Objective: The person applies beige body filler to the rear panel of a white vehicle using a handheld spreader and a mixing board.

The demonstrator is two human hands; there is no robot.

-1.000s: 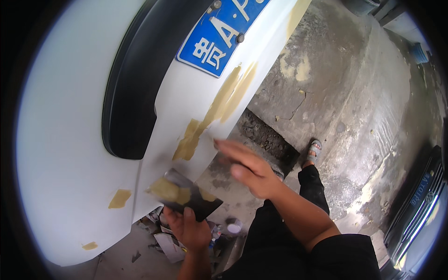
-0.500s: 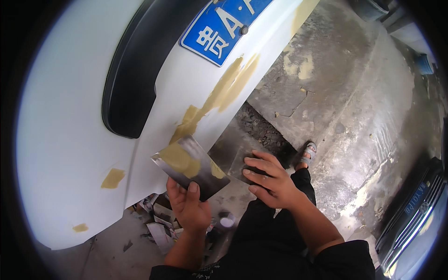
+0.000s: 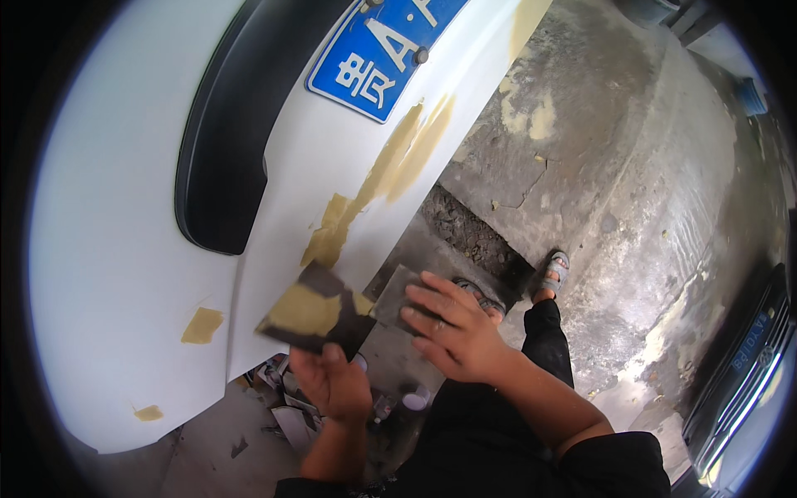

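My left hand (image 3: 332,386) holds a dark flat board (image 3: 311,311) smeared with tan body filler, tilted up in front of a white car bumper (image 3: 124,249). My right hand (image 3: 455,332) grips a thin grey spreader blade (image 3: 397,300) whose edge meets the board's right side. Tan filler patches (image 3: 390,178) run diagonally down the bumper just above the board, below a blue licence plate (image 3: 378,50). Smaller filler spots (image 3: 202,325) sit lower left on the bumper.
A black grille opening (image 3: 220,158) curves across the bumper. Cracked concrete ground (image 3: 598,183) lies to the right, with my sandalled foot (image 3: 554,270) on it. Cans and scraps (image 3: 398,402) lie under the bumper. Another car's front (image 3: 747,365) shows at the right edge.
My right hand has come off the bumper and down to the board with the spreader. My left hand has raised the board toward it.
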